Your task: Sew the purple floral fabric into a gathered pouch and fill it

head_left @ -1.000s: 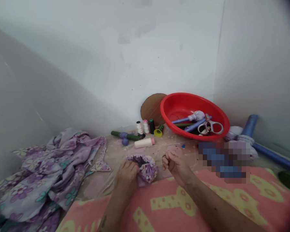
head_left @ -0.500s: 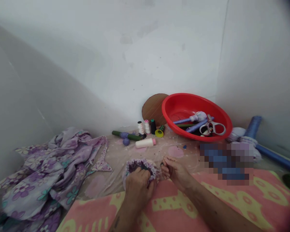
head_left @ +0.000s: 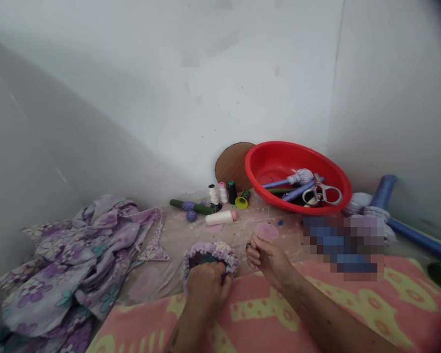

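A small lilac floral cloth piece (head_left: 224,250) with a gathered, ruffled rim forms a round opening in front of me. My left hand (head_left: 208,282) is closed on its near edge, with curled fingers reaching into the opening and partly hidden. To the right and apart from the cloth, my right hand (head_left: 268,260) is raised with thumb and index finger pinched together. Whatever the pinch holds is too small to make out. A dark band (head_left: 248,246) shows on one finger of that hand. A pink and yellow patterned cloth (head_left: 264,314) lies beneath my forearms.
Crumpled floral fabric (head_left: 73,260) lies at left. Beyond my hands are a white thread spool (head_left: 219,218), several upright spools (head_left: 223,193) and a green-purple stick (head_left: 191,206). A red basin (head_left: 297,208) holding scissors (head_left: 329,195) leans at back right, near blue-wrapped sticks (head_left: 419,240).
My right hand has moved slightly right, away from the cloth, its fingers lifting. The cloth's gathered rim has turned and its opening faces me more. My left hand has shifted slightly down and left.
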Tool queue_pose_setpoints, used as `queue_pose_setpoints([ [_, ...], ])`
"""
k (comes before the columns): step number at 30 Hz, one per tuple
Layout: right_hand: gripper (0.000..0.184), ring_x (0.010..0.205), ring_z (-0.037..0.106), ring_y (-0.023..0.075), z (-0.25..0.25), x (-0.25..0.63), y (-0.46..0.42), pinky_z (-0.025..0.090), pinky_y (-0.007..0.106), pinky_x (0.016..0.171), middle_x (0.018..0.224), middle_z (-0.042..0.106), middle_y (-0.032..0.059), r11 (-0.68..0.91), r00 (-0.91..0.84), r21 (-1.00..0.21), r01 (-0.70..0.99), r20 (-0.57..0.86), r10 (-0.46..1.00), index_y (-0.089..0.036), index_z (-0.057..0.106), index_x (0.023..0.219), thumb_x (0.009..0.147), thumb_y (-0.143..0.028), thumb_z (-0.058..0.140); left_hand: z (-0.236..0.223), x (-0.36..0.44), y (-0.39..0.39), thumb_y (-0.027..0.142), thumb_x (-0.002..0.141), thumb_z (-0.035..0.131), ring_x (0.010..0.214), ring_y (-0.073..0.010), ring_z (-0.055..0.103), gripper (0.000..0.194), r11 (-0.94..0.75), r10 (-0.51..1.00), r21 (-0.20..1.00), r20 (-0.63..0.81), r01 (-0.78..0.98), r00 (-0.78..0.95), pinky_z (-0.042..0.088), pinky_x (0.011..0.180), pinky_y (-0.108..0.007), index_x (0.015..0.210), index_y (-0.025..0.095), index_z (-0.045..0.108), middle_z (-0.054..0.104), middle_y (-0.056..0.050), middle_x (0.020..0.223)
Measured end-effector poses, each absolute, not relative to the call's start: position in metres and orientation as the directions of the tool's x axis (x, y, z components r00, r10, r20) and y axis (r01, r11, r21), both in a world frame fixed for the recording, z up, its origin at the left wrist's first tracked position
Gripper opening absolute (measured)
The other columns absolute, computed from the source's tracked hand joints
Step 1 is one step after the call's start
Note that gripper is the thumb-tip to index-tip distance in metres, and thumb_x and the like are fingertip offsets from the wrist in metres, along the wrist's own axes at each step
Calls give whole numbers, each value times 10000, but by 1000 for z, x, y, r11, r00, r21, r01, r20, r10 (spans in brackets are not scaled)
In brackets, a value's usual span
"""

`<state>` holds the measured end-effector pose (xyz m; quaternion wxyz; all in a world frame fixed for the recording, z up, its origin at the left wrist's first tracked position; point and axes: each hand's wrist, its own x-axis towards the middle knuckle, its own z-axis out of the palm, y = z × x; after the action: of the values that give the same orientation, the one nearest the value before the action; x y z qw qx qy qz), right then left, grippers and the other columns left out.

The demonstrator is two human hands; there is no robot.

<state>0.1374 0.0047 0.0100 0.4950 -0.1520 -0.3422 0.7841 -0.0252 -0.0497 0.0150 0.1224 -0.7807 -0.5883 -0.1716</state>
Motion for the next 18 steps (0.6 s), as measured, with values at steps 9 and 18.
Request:
queue_pose_setpoints([
  [9,222,372,319,66,8,130,-3,283,215,409,430,342,-55,-289,-588,-739,-608,175,790,-158,439,579,717,-305,533,22,-24,-52,317,762,433,765,-191,544,186,-314,881,156,417,937,225,401,621,-284,706,191,557,571,-73,857],
  [18,195,348,312,60,-6,120,-10,291,200,385,407,340,-60,-355,-677,-760,-545,148,721,-153,436,566,694,-266,528,6,-35,-42,218,799,346,1020,-212,502,273,-308,898,429,427,849,110,424,783,-314,747,174,611,518,-99,1164],
])
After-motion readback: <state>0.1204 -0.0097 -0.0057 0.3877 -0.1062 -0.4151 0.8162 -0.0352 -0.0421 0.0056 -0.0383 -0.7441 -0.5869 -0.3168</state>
